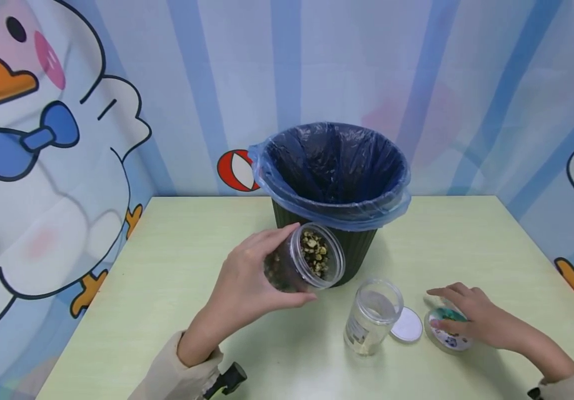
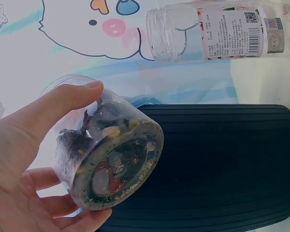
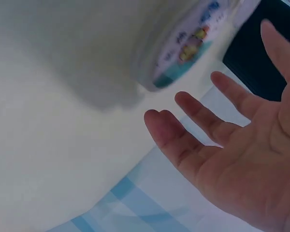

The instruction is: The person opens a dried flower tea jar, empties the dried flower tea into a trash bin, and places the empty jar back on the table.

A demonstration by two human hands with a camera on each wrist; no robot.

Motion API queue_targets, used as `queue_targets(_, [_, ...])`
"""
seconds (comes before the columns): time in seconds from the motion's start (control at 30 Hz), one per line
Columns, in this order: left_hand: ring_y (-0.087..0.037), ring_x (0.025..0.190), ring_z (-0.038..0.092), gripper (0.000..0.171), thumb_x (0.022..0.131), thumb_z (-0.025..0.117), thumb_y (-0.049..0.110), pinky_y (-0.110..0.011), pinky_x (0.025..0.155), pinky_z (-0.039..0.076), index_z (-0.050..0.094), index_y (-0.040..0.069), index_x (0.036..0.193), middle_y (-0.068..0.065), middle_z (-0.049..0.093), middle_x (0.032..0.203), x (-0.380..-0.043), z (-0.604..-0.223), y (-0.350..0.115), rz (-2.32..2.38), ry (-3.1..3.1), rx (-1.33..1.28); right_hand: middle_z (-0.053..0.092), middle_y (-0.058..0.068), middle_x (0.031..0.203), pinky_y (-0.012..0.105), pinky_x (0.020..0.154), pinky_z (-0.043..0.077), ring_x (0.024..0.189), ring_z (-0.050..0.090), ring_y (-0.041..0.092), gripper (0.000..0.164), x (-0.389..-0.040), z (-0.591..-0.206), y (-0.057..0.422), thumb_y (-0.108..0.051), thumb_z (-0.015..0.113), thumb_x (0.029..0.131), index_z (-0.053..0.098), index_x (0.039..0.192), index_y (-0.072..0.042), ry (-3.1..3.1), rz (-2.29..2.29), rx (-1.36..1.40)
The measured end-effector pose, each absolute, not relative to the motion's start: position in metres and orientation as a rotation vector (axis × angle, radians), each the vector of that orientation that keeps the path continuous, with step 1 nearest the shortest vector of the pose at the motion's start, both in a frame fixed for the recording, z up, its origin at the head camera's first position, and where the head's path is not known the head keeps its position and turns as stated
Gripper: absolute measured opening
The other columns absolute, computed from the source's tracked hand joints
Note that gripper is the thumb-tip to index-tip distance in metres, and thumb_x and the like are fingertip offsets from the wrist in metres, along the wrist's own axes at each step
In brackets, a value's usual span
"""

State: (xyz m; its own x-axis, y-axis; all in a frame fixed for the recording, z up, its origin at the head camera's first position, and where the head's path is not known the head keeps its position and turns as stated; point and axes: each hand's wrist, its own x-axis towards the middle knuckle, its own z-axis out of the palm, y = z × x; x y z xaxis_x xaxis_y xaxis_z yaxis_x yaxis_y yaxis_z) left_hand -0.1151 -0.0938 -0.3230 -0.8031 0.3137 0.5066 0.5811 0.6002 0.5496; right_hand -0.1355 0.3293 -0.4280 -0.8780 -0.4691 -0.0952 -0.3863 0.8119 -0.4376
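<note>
The left hand (image 1: 246, 278) gripped a clear jar (image 1: 303, 266) around its body, with the thumb on one side and the fingers on the other. This jar was without lid and tilted, its mouth turned toward the right and near side, so that the dark and yellow dried pieces (image 1: 315, 253) inside could be seen. It was held in front of the near wall of the dark bin (image 1: 362, 250), not above the opening of its blue bag (image 1: 334, 216). If the jar were tilted more at this place, the pieces would probably fall on the table (image 1: 166, 305). The right hand (image 1: 487, 319) was held loosely, its fingers apart and gripping nothing, over a round printed lid (image 1: 454, 341) on the right; whether the thumb touched it, I could not tell for certain. The second clear jar (image 1: 372, 319) stood upright near the middle, just beside a white disc (image 1: 408, 325). As it stood between the two hands, a careless sweep of either arm might knock it over. Also the smooth wall of the held jar could perhaps slip, should the left fingers loosen.
</note>
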Motion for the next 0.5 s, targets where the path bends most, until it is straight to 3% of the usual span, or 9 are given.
queue_targets(0.13, [-0.014, 0.117, 0.058, 0.095, 0.057, 0.096, 0.044, -0.039, 0.090, 0.053, 0.058, 0.021, 0.141, 0.004, 0.063, 0.130, -0.115, -0.324, -0.097, -1.030, -2.479, -0.700, 0.057, 0.025, 0.126, 0.059, 0.083, 0.048, 0.111, 0.055, 0.046, 0.052, -0.146, -0.410, 0.325, -0.034, 0.065, 0.097, 0.057, 0.132, 0.003, 2.835, -0.702, -0.595])
queue_targets(0.23, [-0.015, 0.117, 0.058, 0.094, 0.058, 0.096, 0.045, -0.040, 0.089, 0.053, 0.058, 0.021, 0.141, 0.004, 0.063, 0.130, -0.115, -0.324, -0.099, -1.028, -2.484, -0.691, 0.057, 0.026, 0.127, 0.058, 0.083, 0.049, 0.111, 0.056, 0.046, 0.049, -0.153, -0.395, 0.321, -0.033, 0.062, 0.100, 0.056, 0.132, 0.005, 2.879, -0.754, -0.552])
queue_targets(0.33, [-0.015, 0.117, 0.058, 0.095, 0.058, 0.096, 0.045, -0.040, 0.089, 0.053, 0.058, 0.022, 0.141, 0.004, 0.062, 0.130, -0.115, -0.324, -0.100, -1.029, -2.486, -0.688, 0.058, 0.026, 0.127, 0.056, 0.080, 0.050, 0.108, 0.057, 0.044, 0.045, -0.158, -0.383, 0.317, -0.029, 0.058, 0.102, 0.056, 0.131, 0.005, 2.937, -0.813, -0.554])
queue_targets(0.5, [-0.014, 0.116, 0.058, 0.095, 0.058, 0.096, 0.044, -0.040, 0.089, 0.053, 0.057, 0.021, 0.142, 0.004, 0.062, 0.130, -0.114, -0.323, -0.103, -1.022, -2.485, -0.686, 0.062, 0.023, 0.122, 0.042, 0.071, 0.052, 0.103, 0.061, 0.042, 0.036, -0.164, -0.370, 0.313, -0.024, 0.054, 0.104, 0.059, 0.129, 0.002, 3.033, -0.916, -0.582])
